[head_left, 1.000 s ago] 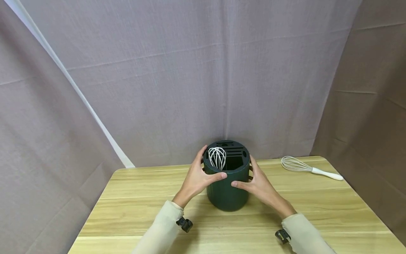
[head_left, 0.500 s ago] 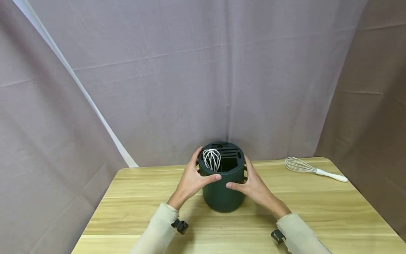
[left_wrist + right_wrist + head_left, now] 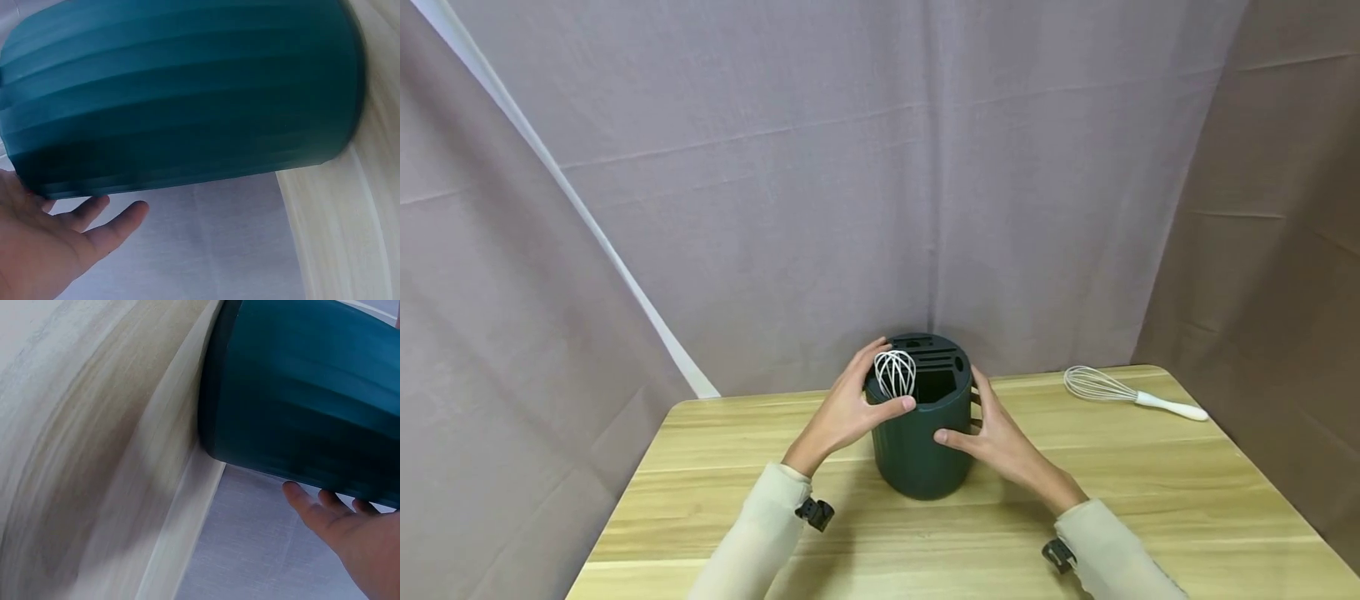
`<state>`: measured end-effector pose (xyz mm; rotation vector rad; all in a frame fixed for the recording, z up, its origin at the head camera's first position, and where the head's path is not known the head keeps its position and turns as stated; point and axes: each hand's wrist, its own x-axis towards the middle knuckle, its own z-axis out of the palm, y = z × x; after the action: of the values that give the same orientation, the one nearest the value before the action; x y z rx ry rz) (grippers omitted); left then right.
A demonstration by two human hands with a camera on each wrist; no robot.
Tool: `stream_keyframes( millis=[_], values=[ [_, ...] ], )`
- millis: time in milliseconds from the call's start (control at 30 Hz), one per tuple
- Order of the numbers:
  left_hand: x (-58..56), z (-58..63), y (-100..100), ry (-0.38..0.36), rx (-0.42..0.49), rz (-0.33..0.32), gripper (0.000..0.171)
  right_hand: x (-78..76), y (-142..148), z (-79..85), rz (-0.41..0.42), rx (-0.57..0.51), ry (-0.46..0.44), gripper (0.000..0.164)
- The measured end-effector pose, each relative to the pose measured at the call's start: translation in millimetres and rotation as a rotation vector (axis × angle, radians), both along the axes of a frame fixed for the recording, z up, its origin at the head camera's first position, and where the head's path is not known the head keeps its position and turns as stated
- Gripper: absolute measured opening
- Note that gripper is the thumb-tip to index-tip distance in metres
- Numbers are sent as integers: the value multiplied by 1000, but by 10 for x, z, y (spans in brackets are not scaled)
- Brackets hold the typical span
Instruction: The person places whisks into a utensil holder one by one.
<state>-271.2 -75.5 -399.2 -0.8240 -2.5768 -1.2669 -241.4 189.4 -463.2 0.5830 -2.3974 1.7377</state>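
Observation:
A dark green, ribbed utensil holder [image 3: 917, 458] stands on the wooden table [image 3: 1150, 483], and a white whisk head [image 3: 894, 374] sticks up from its left slot. My left hand [image 3: 848, 410] wraps the holder's left side, thumb on the front and fingers round the back rim. On the right side my right hand [image 3: 994, 435] grips it with the thumb in front. The left wrist view shows the holder [image 3: 181, 100] above my left hand [image 3: 56, 250]. In the right wrist view the holder [image 3: 306, 394] sits over my right hand [image 3: 350, 537].
A second white whisk [image 3: 1120, 393] lies on the table at the back right, handle pointing right. Grey-brown curtains hang close behind and on both sides of the table. The table's front edge is near my sleeves.
Both hands have slid the holder a little to the left on the table, keeping their hold. The whisk at the back right has not moved.

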Motion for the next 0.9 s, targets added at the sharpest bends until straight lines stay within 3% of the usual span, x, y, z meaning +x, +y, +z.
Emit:
stream_keyframes(
  millis=[133, 333, 600, 900],
  values=[
    [7, -24, -1, -3, -7, 8, 93, 3, 30, 20, 6, 27, 0, 108],
    [10, -55, 17, 9, 17, 1, 89, 40, 213, 83, -32, 164, 42, 93],
    [14, -66, 58, 5, -2, 12, 91, 94, 607, 174, -92, 307, 76, 67],
    [44, -90, 85, -17, 6, 5, 92, 99, 1121, 261, -208, 486, 99, 57]
  ],
)
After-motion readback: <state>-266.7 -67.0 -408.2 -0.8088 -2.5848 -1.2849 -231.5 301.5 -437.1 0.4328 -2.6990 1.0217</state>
